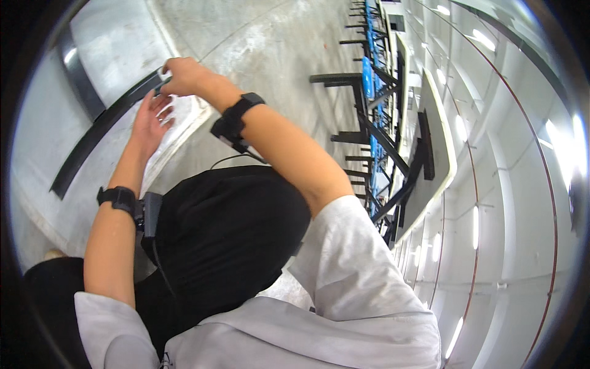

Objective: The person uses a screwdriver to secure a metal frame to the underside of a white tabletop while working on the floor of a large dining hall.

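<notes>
A long black bar [100, 126] lies over a large pale panel [117, 43] at the upper left, its outline bent by the lens. At the bar's far end, my right hand [187, 78] is closed, fingers curled around the tip. A small greyish edge shows at those fingertips, too small to name. Just below it, my left hand [149, 125] has its fingers apart, with the thumb and fingertips close to the same end. Whether the left thumb touches the bar, I cannot tell. A second, shorter black bar [80, 80] meets the long one from above.
To the right stand a tilted white tabletop [428, 160] with black legs and a row of blue and black furniture [372, 80]. Grey concrete floor [276, 55] lies between it and the panel. Black bands with small devices [233, 120] sit on both my wrists, trailing thin cables.
</notes>
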Available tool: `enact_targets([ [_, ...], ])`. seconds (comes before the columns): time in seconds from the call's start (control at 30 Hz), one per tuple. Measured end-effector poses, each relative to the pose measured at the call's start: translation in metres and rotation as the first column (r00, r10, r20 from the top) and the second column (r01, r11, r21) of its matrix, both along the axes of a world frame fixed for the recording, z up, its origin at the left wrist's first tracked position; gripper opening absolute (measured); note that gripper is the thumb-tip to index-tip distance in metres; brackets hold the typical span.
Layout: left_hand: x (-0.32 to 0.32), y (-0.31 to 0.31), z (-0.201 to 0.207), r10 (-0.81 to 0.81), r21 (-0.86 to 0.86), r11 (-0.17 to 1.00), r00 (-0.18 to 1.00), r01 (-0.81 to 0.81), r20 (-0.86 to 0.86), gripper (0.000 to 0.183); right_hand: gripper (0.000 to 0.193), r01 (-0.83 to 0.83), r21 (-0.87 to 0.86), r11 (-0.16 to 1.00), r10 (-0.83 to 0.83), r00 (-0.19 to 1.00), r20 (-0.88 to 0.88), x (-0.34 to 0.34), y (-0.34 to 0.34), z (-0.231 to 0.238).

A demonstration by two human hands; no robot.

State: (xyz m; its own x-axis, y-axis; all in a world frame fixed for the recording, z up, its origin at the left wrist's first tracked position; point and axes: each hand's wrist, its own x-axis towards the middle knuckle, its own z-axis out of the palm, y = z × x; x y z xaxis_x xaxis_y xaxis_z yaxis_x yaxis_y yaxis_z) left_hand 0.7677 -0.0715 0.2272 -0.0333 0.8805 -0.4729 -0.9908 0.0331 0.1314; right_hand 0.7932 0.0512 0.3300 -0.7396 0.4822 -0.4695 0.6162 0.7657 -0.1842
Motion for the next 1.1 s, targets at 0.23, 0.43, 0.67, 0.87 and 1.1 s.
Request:
enact_targets([
  [0.23, 0.006, 0.003, 0.003, -0.005, 0.002, 1.0, 1.0, 0.005, 0.013, 0.038, 0.032, 0.388, -0.217, 0.896, -0.342, 0.913, 0.222, -0.011, -0.011, 0.015],
  [0.43, 0.011, 0.01, 0.013, 0.006, 0.008, 1.0, 0.999, -0.006, 0.042, 0.037, 0.039, -0.16, 0.059, 0.985, 0.163, 0.986, -0.042, 0.007, -0.001, 0.005],
  [0.67, 0.004, -0.003, 0.004, 0.016, -0.013, 1.0, 0.999, -0.015, 0.036, 0.037, 0.038, 0.302, -0.18, 0.936, -0.261, 0.94, 0.218, -0.008, -0.013, 0.021],
  [0.87, 0.015, -0.003, 0.006, 0.071, 0.079, 0.995, 0.992, -0.063, -0.105, 0.034, 0.037, 0.185, -0.163, 0.969, -0.175, 0.982, 0.072, 0.007, -0.003, 0.006],
  [1.1, 0.005, 0.009, 0.004, 0.095, -0.069, 0.993, 0.993, -0.1, -0.076, 0.028, 0.042, 0.413, -0.237, 0.879, -0.362, 0.903, 0.23, -0.014, -0.01, 0.018],
])
